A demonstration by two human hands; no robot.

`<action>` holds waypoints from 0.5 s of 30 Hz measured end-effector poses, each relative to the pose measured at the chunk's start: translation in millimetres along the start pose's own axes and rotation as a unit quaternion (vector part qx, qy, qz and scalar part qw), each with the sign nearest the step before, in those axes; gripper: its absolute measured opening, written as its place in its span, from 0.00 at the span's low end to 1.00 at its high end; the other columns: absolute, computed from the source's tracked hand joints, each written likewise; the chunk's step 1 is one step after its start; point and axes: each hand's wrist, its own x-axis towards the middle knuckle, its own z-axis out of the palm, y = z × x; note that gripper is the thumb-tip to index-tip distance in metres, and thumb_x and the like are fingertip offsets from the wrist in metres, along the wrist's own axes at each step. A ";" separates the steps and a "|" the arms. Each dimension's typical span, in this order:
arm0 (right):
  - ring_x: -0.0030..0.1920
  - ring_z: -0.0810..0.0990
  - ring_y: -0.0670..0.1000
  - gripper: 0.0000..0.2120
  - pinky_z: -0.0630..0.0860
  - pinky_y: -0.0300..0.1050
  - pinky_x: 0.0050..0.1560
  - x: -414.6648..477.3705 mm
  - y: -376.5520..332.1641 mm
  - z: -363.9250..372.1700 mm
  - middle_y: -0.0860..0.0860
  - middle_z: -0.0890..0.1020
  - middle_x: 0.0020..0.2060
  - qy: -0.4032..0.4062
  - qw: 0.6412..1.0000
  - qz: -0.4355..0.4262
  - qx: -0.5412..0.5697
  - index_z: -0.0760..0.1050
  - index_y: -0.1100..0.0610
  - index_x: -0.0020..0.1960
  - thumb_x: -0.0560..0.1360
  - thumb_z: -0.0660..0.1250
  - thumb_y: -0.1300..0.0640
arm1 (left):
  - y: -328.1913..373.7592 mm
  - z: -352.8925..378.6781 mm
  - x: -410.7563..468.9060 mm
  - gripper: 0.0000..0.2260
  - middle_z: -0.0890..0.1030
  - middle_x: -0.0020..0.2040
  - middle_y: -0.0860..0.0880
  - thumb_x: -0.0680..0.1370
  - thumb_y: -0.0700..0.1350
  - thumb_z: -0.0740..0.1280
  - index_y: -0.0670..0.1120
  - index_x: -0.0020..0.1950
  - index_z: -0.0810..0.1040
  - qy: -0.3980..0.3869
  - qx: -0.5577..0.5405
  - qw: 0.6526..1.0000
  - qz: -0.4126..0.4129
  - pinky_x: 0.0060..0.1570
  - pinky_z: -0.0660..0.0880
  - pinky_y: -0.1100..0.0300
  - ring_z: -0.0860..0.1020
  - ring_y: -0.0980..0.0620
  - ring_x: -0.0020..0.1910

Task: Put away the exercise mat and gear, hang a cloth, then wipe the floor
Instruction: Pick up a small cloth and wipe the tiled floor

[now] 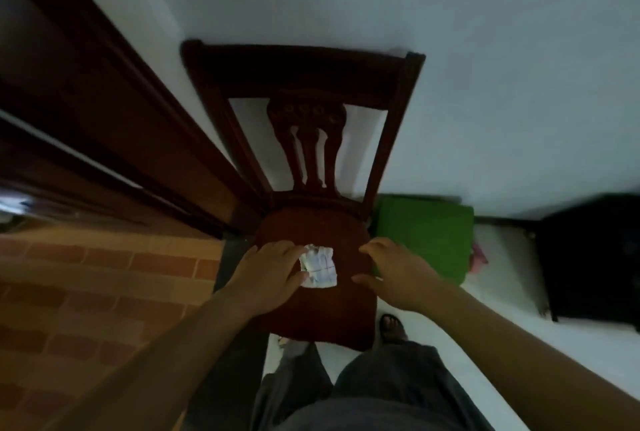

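Note:
A small white cloth [320, 267] with faint blue lines lies crumpled on the seat of a dark wooden chair [313, 306]. My left hand [270, 271] rests on the seat with its fingertips and thumb touching the cloth's left edge. My right hand [391, 271] hovers over the right side of the seat, fingers spread and relaxed, holding nothing. A green folded mat [424, 236] leans against the white wall just right of the chair.
A dark wooden door frame [114, 126] runs along the left, with a brick-patterned floor [86, 292] beyond it. A black object [588, 257] stands at the right by the wall. My foot in a sandal [391, 326] is on the white floor under the chair.

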 end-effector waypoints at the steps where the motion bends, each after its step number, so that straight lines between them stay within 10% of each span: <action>1: 0.62 0.71 0.53 0.26 0.70 0.50 0.61 4.9 -4.8 7.7 0.52 0.68 0.66 0.009 1.000 0.019 0.015 0.64 0.53 0.69 0.76 0.60 0.41 | -11.4 -3.7 5.8 0.22 0.67 0.70 0.52 0.79 0.57 0.56 0.53 0.72 0.61 -0.003 0.007 1.000 0.015 0.69 0.62 0.48 0.66 0.53 0.68; 15: 0.63 0.68 0.53 0.26 0.70 0.47 0.58 131.6 -10.2 116.8 0.52 0.67 0.66 0.050 0.987 0.114 0.106 0.65 0.54 0.69 0.76 0.62 0.43 | -130.5 40.0 103.7 0.23 0.67 0.71 0.51 0.79 0.58 0.55 0.53 0.72 0.61 -0.056 0.011 0.998 0.042 0.65 0.67 0.50 0.67 0.52 0.68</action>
